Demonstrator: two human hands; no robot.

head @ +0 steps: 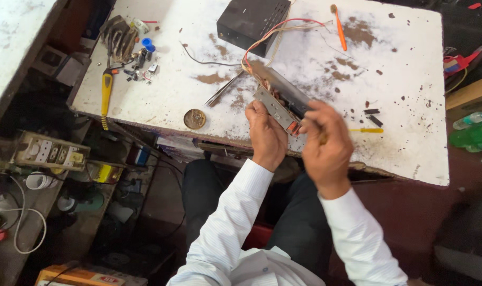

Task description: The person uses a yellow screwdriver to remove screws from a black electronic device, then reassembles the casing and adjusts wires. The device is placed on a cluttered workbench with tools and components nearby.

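The left hand (266, 135) grips the near end of a long metal part (279, 103), fingers curled around its grey plate, thumb on top. The right hand (327, 143) is closed beside it, at the right edge of the same part; it is blurred, and something thin and brownish shows at its palm, but I cannot tell what it pinches. The metal part lies tilted over the front edge of a worn white table (405, 132), copper windings showing between the two hands. A bundle of red, white and orange wires (275, 33) runs from the part's far end up to a black box (251, 21) at the back of the table.

Just right of the right hand lies a small yellow screwdriver (367, 130), with two short black pieces (373, 116) near it. An orange-handled tool (340, 27) lies farther back. Left of the hands, a round brass disc (195, 118) sits near the table edge. At the far left are yellow-handled pliers (107, 90) and a blue cap (147, 43) among small loose parts. Green bottles (474, 135) stand off the table to the right.
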